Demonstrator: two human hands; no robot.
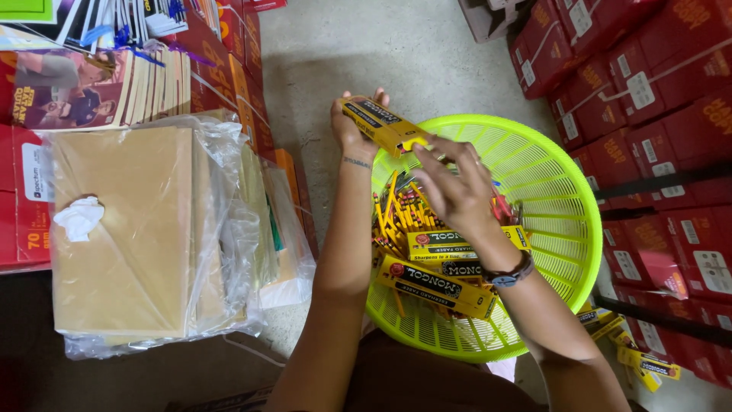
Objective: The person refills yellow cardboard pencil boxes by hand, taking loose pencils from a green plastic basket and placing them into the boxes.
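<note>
A yellow pencil box [381, 124] is held up over the far rim of a lime-green plastic basket [568, 229], between the two hands. Well to the left of the hands, a stack of brown envelopes wrapped in clear plastic [126, 229] is seen on the floor, with a crumpled white tissue [78, 217] lying on top. Beyond it, a row of notebooks [152, 84] is stood on edge. The box is gripped at its far end by the left hand [352, 126], fingers curled around it. Its near end is touched by the right hand [457, 187], fingers spread and bent over the opening. Below the hands, loose yellow pencils [404, 214] and more yellow boxes [435, 286] are piled in the basket. To the right of the hands, red cartons [656, 84] are stacked.
</note>
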